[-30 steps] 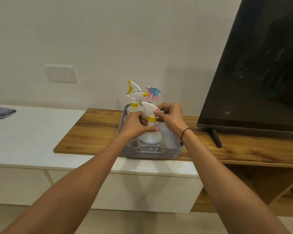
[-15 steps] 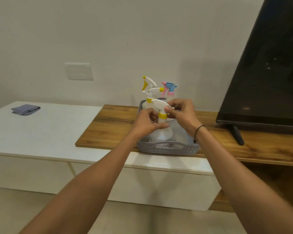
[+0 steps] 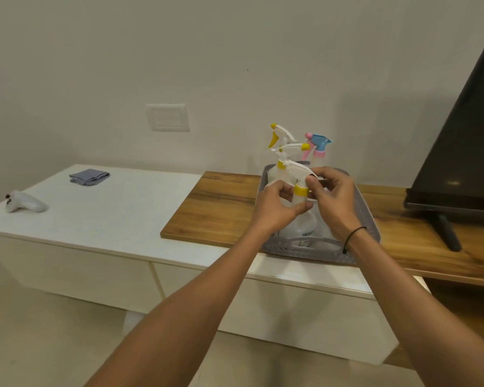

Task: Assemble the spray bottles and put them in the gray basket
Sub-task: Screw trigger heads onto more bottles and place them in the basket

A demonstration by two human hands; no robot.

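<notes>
1. A white cabinet top (image 3: 109, 216) runs along a plain pale wall (image 3: 207, 51), which carries a white switch plate (image 3: 168, 117).
2. A wooden board (image 3: 215, 208) lies over the cabinet's right part, with a dark television (image 3: 464, 152) on its stand at the far right.
3. A folded grey cloth (image 3: 89, 176) and a white controller (image 3: 23, 201) lie on the white top.
4. The gray basket (image 3: 366, 219) sits on the board, holding three upright spray bottles (image 3: 284, 152) at the back.
5. The left hand (image 3: 277, 210) grips the neck of a white spray bottle (image 3: 299, 219) standing in the basket's front.
6. The right hand (image 3: 333, 196) pinches its yellow collar (image 3: 301, 190).
</notes>
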